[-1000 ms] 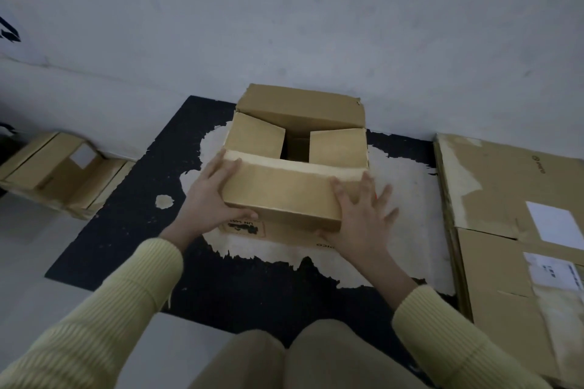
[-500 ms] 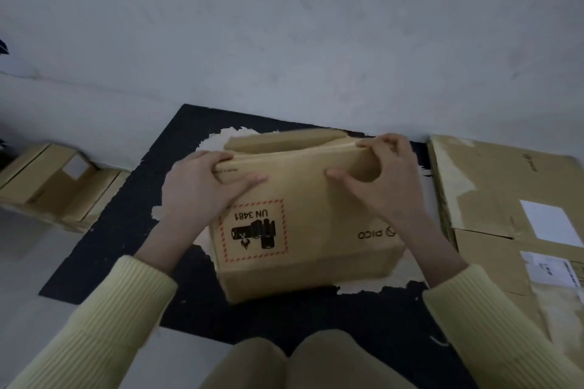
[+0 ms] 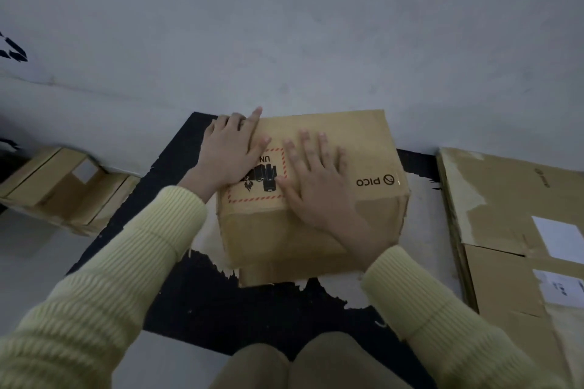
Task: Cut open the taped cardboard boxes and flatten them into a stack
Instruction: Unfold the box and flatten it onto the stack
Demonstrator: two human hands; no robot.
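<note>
The cardboard box (image 3: 316,193) lies on the black mat (image 3: 202,303) under both palms: left hand (image 3: 232,156) flat at its left edge, right hand (image 3: 319,183) spread across the top, covering the hazard label (image 3: 256,180).

Matt brown cardboard box (image 3: 331,136) with glossy tape, ribbed knit yellow sleeves (image 3: 136,262), worn black mat (image 3: 221,309)

One cardboard box (image 3: 316,186) sits in the middle of the one black mat (image 3: 202,303), with two hands flat on top: the left hand (image 3: 232,153) and the right hand (image 3: 319,189). It bears one red-bordered label (image 3: 257,178). One stack of flattened cardboard (image 3: 505,215) lies off the mat's right edge, and one more flattened box (image 3: 60,186) off its left edge.
</note>
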